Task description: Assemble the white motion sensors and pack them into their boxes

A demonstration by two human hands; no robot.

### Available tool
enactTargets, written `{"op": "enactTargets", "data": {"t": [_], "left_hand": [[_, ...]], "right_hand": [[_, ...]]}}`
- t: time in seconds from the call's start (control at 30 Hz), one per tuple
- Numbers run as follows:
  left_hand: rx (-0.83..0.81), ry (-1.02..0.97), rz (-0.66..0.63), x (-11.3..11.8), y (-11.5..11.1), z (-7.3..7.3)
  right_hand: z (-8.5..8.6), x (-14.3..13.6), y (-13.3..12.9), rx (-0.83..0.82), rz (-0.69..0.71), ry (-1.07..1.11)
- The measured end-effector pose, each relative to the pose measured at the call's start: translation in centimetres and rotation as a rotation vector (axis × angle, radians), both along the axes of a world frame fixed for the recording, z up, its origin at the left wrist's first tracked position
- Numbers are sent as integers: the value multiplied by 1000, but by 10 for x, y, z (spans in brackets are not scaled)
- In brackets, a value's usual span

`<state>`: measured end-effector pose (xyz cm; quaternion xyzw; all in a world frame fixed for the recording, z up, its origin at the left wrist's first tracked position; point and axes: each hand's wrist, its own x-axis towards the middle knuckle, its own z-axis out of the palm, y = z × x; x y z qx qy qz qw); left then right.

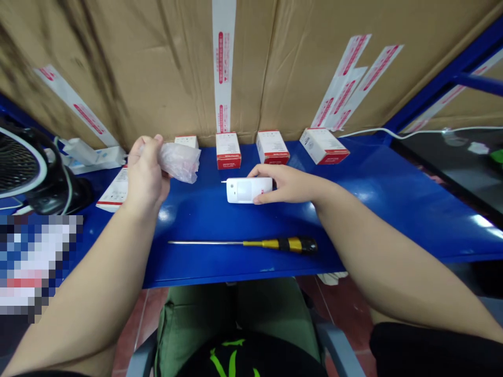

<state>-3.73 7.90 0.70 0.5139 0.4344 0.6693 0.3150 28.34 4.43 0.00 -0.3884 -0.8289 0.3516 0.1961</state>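
My left hand (147, 170) is closed around one end of a crumpled, translucent plastic bag (181, 162), held above the left part of the blue table. What the bag contains, if anything, I cannot make out. With thumb and fingers, my right hand (277, 184) grips the right end of a white motion sensor (245, 190). A short thin antenna points left from the sensor's far end. Nearer to me a long screwdriver (243, 244) lies flat, its yellow-and-black handle to the right and its metal shaft to the left.
Red-and-white boxes stand along the cardboard wall: one behind the bag, then a box (228, 151), another (273, 147) and a third (324, 146). A flatter box (115, 191) lies left. A black fan (27, 162) occupies the left edge. A white cable (396, 135) crosses back right.
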Motion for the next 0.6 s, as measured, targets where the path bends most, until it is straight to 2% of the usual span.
{"op": "enactTargets", "data": {"t": [0.13, 0.3, 0.4, 0.47, 0.6], "left_hand": [[-55, -80, -142, 4, -6, -1], [-89, 74, -405, 14, -19, -3], [-54, 170, -539, 22, -28, -4], [0, 239, -584, 27, -34, -4], [75, 348, -663, 35, -43, -9]], "right_hand": [[-2, 1, 4, 118, 19, -104], [-10, 10, 11, 217, 53, -133], [-10, 8, 8, 243, -6, -6], [-8, 0, 2, 290, -39, 145], [-5, -24, -12, 440, -4, 331]]}}
